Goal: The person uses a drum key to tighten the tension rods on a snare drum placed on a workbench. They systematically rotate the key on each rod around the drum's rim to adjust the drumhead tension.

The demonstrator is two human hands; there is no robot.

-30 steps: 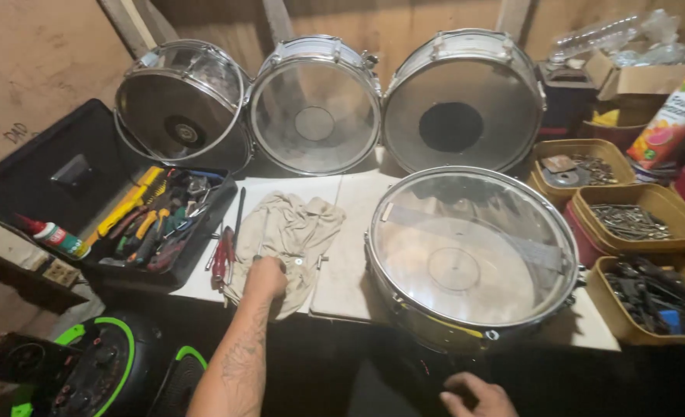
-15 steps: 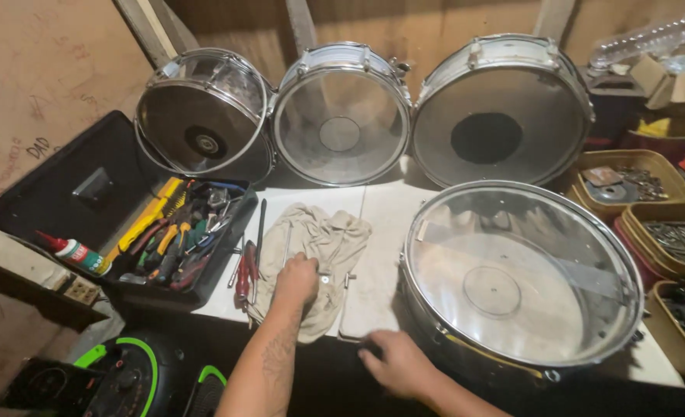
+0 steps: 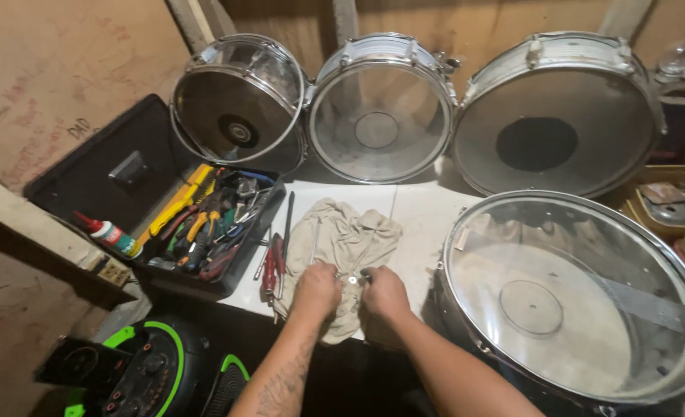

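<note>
Both hands, the left hand (image 3: 317,288) and right hand (image 3: 385,292), pinch a small metal part (image 3: 352,279) over the beige rag (image 3: 342,247) on the bench (image 3: 423,212), just left of the flat-lying snare drum (image 3: 574,297), so it stays cushioned.

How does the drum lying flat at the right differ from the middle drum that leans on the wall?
The flat drum lies with its clear head facing up; the middle drum stands on its edge against the wall. The flat drum looks larger and sits nearest the camera, partly over the table edge; the middle drum is at the back, between two others. Both have shiny metal rims, a see-through head and a round patch at the centre.
</note>
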